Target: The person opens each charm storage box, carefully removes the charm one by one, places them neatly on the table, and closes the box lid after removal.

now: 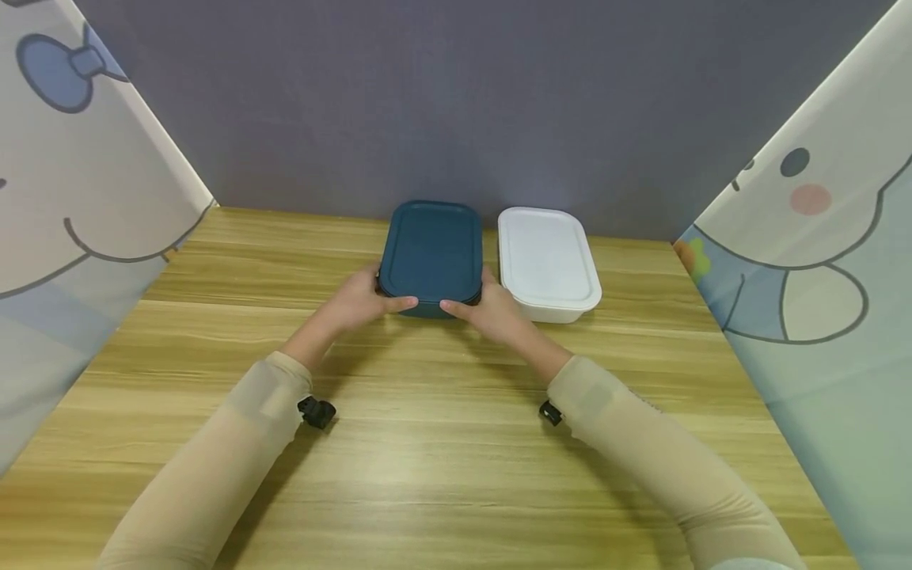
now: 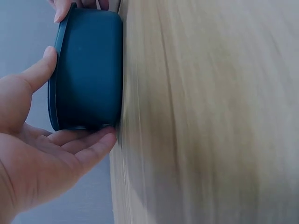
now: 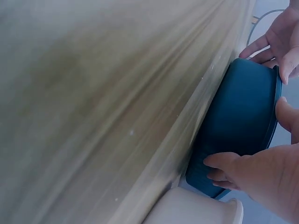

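A dark teal lidded food container (image 1: 431, 252) sits at the back of the wooden table, lid up. My left hand (image 1: 359, 301) grips its left side near the front corner, thumb along the lid's front edge and fingers around the side wall. On the opposite side my right hand (image 1: 496, 313) holds it the same way, thumb at the front rim. In the left wrist view the left fingers (image 2: 96, 147) press against the container's side, close to the tabletop. The right wrist view shows the right fingers (image 3: 222, 161) spread on the other side wall.
A white lidded container (image 1: 549, 257) stands just right of the teal one, close beside my right hand. Behind both rises a grey wall panel (image 1: 442, 103). Cartoon-printed panels (image 1: 805, 261) flank the wooden table (image 1: 427, 475) on either side.
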`<state>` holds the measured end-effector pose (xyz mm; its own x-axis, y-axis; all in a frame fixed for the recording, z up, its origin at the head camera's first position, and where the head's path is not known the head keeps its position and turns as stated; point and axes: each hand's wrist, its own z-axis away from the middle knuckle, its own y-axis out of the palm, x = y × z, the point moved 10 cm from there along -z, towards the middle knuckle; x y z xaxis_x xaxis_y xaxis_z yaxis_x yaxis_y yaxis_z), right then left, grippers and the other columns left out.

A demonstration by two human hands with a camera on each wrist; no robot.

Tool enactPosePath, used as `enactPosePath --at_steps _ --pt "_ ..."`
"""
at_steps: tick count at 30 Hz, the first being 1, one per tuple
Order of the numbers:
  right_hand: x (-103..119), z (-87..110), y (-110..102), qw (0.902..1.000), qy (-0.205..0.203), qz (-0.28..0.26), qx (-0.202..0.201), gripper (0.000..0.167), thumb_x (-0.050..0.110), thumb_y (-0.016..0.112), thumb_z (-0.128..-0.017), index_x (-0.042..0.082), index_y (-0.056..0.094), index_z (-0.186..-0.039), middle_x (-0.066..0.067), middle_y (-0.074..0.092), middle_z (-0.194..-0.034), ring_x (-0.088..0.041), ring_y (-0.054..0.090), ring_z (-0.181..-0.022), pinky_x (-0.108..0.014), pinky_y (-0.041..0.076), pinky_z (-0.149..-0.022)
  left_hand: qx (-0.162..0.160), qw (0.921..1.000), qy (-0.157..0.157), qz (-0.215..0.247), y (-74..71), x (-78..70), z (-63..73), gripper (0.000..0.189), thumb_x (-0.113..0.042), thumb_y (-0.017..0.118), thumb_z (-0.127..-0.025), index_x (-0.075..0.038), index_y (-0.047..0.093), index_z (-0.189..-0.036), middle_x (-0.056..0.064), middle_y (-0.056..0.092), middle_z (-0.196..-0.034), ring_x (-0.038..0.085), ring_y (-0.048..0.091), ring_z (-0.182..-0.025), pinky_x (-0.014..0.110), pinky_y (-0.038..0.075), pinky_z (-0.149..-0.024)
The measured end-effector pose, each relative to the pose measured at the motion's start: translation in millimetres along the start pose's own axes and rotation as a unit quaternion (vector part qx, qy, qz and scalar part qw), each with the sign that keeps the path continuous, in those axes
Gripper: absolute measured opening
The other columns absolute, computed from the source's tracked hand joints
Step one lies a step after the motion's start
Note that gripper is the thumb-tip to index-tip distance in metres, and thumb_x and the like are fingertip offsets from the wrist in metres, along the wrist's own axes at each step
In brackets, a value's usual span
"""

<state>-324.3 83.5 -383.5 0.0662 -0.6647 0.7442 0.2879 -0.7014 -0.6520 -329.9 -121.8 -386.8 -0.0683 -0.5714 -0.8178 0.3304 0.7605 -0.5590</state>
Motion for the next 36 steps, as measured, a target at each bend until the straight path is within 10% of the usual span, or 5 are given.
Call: enactPosePath --at_steps 36 --pt "-11 8.2 -18 0.9998 0.020 0.004 0.005 0.116 0.053 0.074 -0.098 0.008 -0.002 -0.172 -0.024 0.034 -0.171 -0.041 0.039 -0.157 -0.056 0.041 -0.125 0.004 0.9999 -0.010 -0.012 12.2 -13.3 -8.7 0.085 -0.047 0.079 -0.096 -0.006 0.042 -0.161 0.017 0.060 -0.150 0.036 0.063 -0.135 0.055 0.054 -0.110"
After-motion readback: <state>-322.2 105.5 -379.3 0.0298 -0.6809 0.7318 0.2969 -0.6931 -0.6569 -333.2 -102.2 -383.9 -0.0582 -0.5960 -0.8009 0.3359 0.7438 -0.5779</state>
